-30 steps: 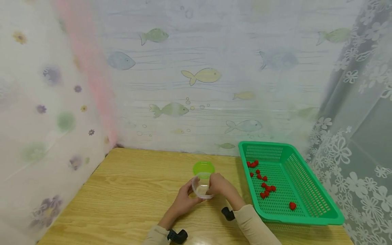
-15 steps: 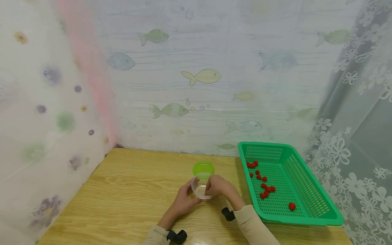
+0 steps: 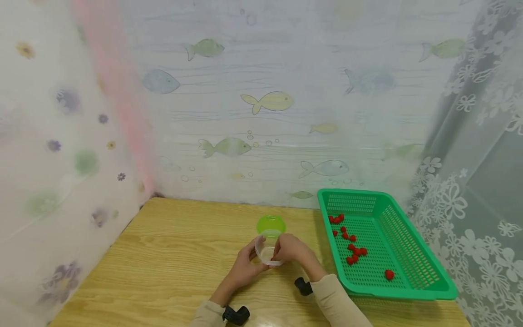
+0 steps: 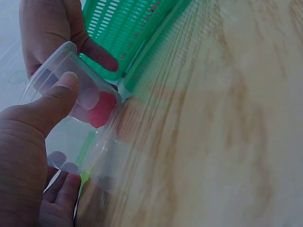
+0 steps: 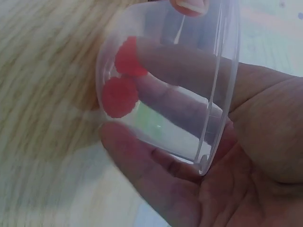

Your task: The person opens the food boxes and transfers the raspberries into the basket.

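My left hand (image 3: 244,269) grips a clear plastic cup (image 3: 266,252) from the left, thumb on one side and fingers on the other. The cup is tilted above the wooden table. Reaching in through its mouth, my right hand (image 3: 291,248) has thumb and finger at a red toy raspberry (image 5: 130,57) near the bottom and pinches it. Close beside lies a second red raspberry (image 5: 120,97), also inside the cup. One finger of the right hand stays outside, along the cup wall. The left wrist view shows red through the clear wall, partly blurred.
Just behind the cup lies a light green lid (image 3: 271,223) on the wooden table (image 3: 175,254). To the right stands a green perforated basket (image 3: 408,294) with several red raspberries (image 3: 357,252) in it. A patterned curtain hangs behind.
The right hand has shifted slightly left inside the cup. A bit of red now shows at its fingertips in the head view. The left hand and cup have hardly moved.
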`<move>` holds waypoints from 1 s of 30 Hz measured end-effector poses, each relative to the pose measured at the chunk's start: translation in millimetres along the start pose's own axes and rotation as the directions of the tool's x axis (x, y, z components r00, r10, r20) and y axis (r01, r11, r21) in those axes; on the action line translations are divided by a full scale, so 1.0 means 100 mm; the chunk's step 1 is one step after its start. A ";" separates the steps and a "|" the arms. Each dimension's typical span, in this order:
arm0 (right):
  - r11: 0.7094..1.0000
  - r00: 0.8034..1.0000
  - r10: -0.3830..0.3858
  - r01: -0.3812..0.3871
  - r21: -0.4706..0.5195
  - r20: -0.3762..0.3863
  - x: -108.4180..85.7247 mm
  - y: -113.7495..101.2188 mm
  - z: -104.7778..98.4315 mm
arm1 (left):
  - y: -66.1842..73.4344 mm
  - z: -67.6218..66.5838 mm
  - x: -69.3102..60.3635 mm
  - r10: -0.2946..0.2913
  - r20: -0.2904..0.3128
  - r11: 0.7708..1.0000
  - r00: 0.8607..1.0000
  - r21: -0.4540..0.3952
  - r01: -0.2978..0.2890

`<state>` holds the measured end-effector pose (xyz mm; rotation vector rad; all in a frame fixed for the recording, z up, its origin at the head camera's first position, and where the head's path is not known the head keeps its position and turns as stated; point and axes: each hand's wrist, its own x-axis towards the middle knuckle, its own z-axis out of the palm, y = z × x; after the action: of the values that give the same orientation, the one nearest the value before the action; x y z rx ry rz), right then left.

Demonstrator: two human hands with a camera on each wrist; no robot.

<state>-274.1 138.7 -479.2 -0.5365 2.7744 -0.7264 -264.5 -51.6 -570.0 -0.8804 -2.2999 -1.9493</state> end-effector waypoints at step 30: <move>0.901 0.901 0.033 0.161 0.403 -0.432 -0.59 -0.04 -0.50 | 0.02 0.03 0.01 -0.054 -0.027 0.997 0.998 0.048 0.055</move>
<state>-234.4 180.4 -427.5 -0.4160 2.8331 -1.6009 -263.9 -48.6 -568.6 -0.7916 -2.3705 -1.9045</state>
